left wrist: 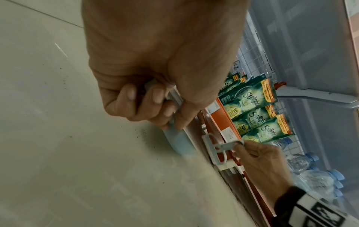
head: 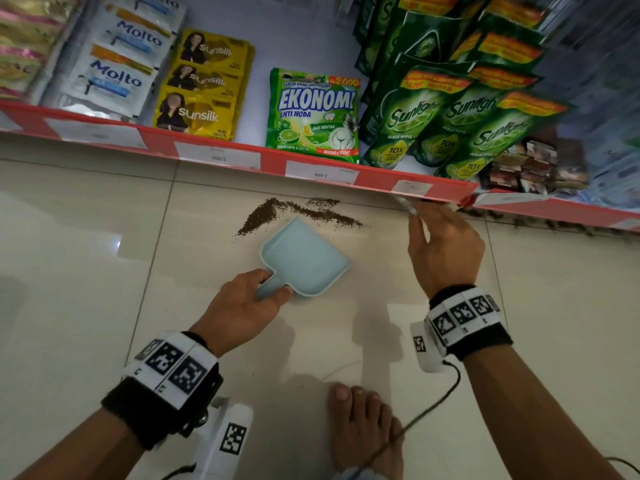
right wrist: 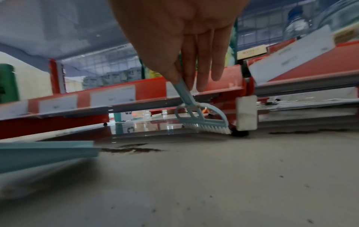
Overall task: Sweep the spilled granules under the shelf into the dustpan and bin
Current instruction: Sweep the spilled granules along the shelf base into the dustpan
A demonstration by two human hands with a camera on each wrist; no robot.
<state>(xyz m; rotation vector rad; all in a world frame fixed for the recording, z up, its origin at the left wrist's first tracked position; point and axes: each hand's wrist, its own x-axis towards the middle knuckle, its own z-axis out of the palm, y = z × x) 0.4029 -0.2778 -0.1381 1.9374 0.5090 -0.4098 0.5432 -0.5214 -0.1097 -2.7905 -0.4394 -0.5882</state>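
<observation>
Floor (head: 86, 271): pale glossy tiles, running under everything here and reflecting the light.

Shelf (head: 221, 152): red-edged bottom shelf with white price labels, standing low over the floor along the far side. It is carrying Molto sachets (head: 117, 64), yellow Sunsilk sachets (head: 201, 88), a green Ekonomi pack (head: 313, 114) and Sunlight pouches (head: 460, 123).

Dustpan (head: 304, 258): light blue, lying flat on the tiles in front of the shelf, its open lip pointing toward the spill.

Left hand (head: 242, 310): gripping the dustpan's short handle, fingers curled under it and thumb lying along the top; the left wrist view is showing the same wrap-around hold.

Right hand (head: 445, 247): reaching toward the shelf edge to the right of the dustpan, pinching the thin handle of a brush between thumb and fingers while the other fingers are hanging straight.

Brush (right wrist: 202, 121): small, light blue, with white bristles touching the floor just under the shelf lip, beside a shelf foot.

Granules (head: 277, 211): dark brown, lying in streaks on the tile between the dustpan lip and the shelf; a further dark line (head: 540, 220) is trailing along under the shelf to the right.

Bare foot (head: 363, 427): resting on the tiles nearest me.
</observation>
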